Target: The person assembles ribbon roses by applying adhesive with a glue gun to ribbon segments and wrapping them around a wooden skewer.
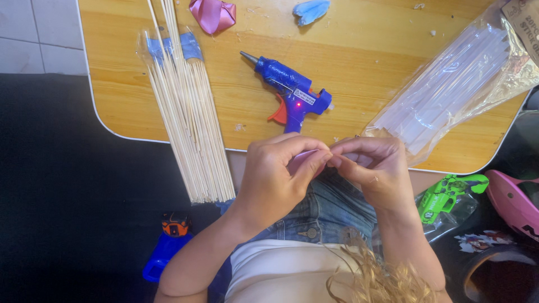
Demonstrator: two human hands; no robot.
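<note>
So, L to R: white tiled floor (33,33) top left, dark rug (67,196) below. Wooden tabletop (348,67) w/ bundle of bamboo skewers (188,118), blue glue gun (289,90), bag of clear glue sticks (455,84). At tabletop's near edge, left hand (275,179) & right hand (376,171) both pinched shut on a pink ribbon piece (303,160) btwn them.

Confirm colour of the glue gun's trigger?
Red-orange trigger on a blue glue gun, shown in the head view, the only one.
</note>
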